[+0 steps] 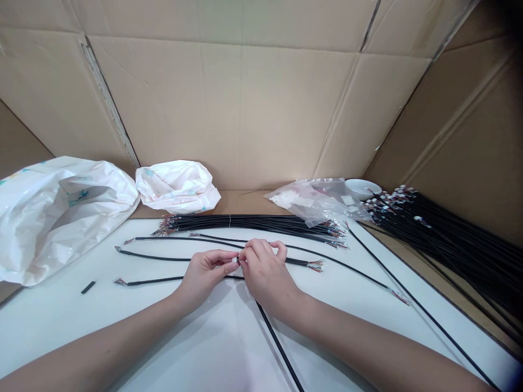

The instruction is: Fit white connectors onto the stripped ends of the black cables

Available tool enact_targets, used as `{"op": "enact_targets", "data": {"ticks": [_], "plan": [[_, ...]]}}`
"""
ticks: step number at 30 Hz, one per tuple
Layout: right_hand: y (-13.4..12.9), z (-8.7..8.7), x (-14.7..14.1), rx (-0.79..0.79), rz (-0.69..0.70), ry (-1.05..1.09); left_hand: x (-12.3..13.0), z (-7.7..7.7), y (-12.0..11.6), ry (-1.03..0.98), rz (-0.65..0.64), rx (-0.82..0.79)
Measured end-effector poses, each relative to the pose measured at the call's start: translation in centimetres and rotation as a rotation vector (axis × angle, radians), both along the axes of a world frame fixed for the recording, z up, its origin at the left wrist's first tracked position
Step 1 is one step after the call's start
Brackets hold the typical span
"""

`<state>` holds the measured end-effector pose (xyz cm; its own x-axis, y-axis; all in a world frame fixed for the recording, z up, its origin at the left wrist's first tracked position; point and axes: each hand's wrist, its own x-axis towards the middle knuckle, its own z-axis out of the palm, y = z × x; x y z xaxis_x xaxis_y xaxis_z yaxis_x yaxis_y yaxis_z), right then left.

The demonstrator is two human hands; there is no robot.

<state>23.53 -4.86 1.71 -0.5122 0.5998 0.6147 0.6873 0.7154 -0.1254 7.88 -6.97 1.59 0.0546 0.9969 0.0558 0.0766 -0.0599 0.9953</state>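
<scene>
Both forearms slant inward from the near corners and meet at a small white connector. The left hand reaches in from its own side, thumb and index fingers pinching the connector. The right hand arches over palm down, its fingers curled narrow at the connector's other side. A black cable runs from beneath the right fingers toward the near edge, above the white counter.
</scene>
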Motion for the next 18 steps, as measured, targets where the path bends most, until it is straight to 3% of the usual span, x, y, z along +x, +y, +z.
{"op": "enact_targets", "data": {"ticks": [18], "plan": [[0.0, 0.07, -0.06, -0.045, 0.072, 0.059, 0.15, 0.71, -0.19, -0.042, -0.01, 0.0]]}}
